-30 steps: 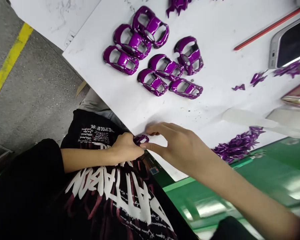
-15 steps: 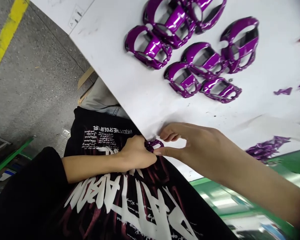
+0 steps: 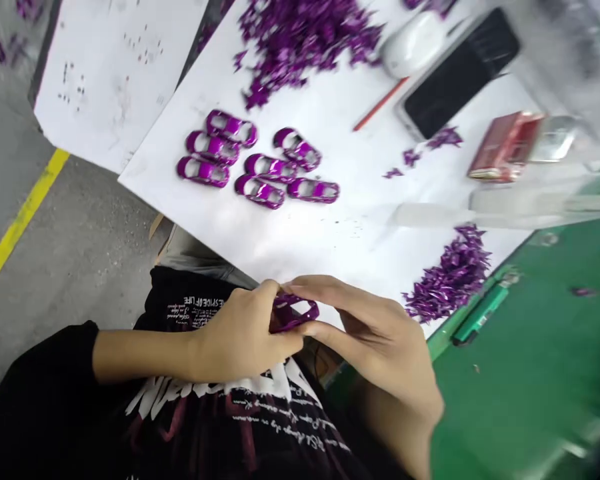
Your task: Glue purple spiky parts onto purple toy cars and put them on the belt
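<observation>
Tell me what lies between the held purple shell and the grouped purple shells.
Head view: only bare white sheet separates the held shell from the grouped shells.

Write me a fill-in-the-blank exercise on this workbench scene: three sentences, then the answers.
1. The left hand and the right hand together hold one car shell whose colour is ____.
2. ____ more shells lie clustered on the white sheet.
3. The bare table to the right of the sheet is ____.

Missing words: purple; seven; green.
</observation>
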Demonstrator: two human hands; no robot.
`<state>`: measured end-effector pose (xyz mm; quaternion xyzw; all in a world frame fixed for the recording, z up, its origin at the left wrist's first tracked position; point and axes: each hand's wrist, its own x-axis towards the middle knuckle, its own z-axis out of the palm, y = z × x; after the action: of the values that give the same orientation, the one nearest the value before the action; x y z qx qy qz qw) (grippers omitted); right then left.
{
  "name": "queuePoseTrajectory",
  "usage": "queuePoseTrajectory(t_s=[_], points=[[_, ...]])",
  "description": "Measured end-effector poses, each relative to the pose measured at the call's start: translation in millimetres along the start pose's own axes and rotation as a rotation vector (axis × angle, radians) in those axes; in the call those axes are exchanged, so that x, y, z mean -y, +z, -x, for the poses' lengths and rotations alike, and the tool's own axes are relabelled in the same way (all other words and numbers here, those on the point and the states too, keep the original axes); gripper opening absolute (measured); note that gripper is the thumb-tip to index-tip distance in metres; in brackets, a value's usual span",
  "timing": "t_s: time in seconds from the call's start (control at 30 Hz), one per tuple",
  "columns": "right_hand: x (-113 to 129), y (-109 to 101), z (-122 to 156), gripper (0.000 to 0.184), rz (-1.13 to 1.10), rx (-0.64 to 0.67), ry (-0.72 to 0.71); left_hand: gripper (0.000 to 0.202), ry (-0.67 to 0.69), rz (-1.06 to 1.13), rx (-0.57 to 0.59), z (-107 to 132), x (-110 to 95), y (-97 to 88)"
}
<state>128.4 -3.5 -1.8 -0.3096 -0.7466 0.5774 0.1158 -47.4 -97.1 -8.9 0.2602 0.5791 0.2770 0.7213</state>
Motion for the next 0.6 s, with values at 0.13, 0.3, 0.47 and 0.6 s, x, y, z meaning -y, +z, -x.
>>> queuePoseTrajectory(t_s=[0.13,0.3,0.47,0.6], points=[[-0.6,9.1,29.6,0.058,-0.063,-0.466,-0.126,0.021,0.443,-0.205,0.091,-9.4,-35.8,2.3],[-11.1,-5.0,57.4,0.057,0.005,-0.735,-0.197,0.027,0.836,-0.444,0.250,-55.0,-72.3,29.9],[-13.8,-35.8,77.9,0.028,0.092,-1.183,-0.048,0.038,0.982,-0.516,0.386,-107.1,-78.9,54.8],[-27.4,-94.1,67.5,0.027,0.248,-1.560,0.122,0.034,1.000,-0.623,0.259,-142.8,-66.7,47.5]])
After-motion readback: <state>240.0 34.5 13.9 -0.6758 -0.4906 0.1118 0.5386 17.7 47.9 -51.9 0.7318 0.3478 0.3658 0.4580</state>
